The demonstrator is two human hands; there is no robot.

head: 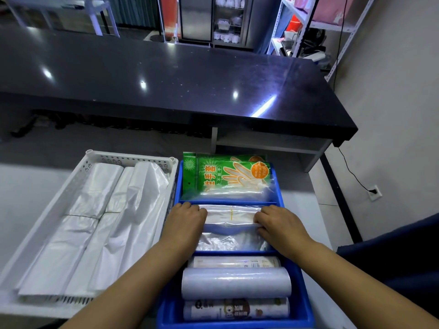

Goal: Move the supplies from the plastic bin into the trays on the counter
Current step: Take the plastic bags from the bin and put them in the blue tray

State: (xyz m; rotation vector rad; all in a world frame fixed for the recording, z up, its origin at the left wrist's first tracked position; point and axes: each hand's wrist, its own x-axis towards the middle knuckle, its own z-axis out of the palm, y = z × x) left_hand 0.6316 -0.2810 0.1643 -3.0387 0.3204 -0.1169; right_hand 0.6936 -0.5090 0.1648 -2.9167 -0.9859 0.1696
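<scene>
A blue divided tray (280, 191) stands on the counter in front of me. Its far compartment holds green packs of disposable gloves (225, 174). In the middle compartment lies a bundle of clear plastic bags (231, 216) tied with a yellow band. My left hand (185, 222) grips the bundle's left end and my right hand (276, 222) grips its right end. More clear bags (228, 242) lie just below it. The near compartment holds three rolls of film (236, 283). To the left, a white perforated tray (95, 160) holds folded white plastic bags (99, 222).
A black glossy counter (166, 74) runs across the back, raised above the grey work surface (28, 186). A dark blue object (392, 257) sits at the right edge. Shelving (308, 24) and a wall socket (375, 192) are at the far right.
</scene>
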